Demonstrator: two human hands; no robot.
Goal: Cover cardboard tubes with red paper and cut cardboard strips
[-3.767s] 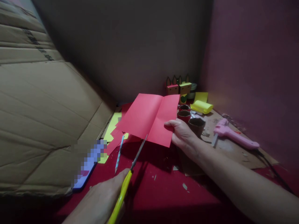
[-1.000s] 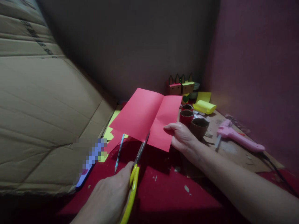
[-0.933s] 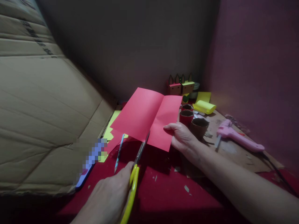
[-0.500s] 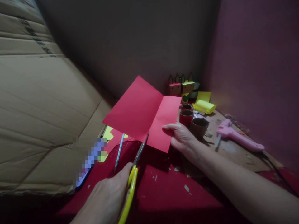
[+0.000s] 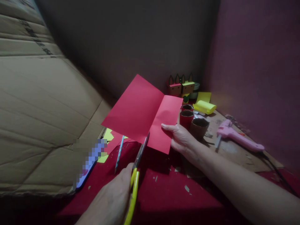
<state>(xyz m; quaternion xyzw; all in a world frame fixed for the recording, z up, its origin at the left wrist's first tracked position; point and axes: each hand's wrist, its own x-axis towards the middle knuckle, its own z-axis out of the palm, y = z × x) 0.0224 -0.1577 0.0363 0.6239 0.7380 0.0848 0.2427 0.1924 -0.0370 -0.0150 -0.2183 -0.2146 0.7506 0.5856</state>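
A creased sheet of red paper (image 5: 133,109) is held up above the red tabletop. My right hand (image 5: 181,136) pinches its right-hand panel, thumb on top and the other fingers mostly hidden beneath. My left hand (image 5: 114,193) is closed round the yellow handles of a pair of scissors (image 5: 134,190), whose loops are partly hidden by the hand. The blades meet the paper's near edge at the crease. Under the paper, to the left, lie a blue-and-white pencil (image 5: 120,153) and pieces of red and yellow paper (image 5: 103,158).
Brown cardboard (image 5: 47,118) rises on the left beside a blurred-out blue phone-like object (image 5: 90,165). Cardboard tubes (image 5: 199,128), a pink glue gun (image 5: 239,136) with its cord, and rolled yellow paper (image 5: 205,107) are on the right. Two box-headed figures (image 5: 181,87) stand behind.
The red paper has tilted slightly, its left corner shifting a little to the left. My left hand and the scissors have moved slightly right and down.
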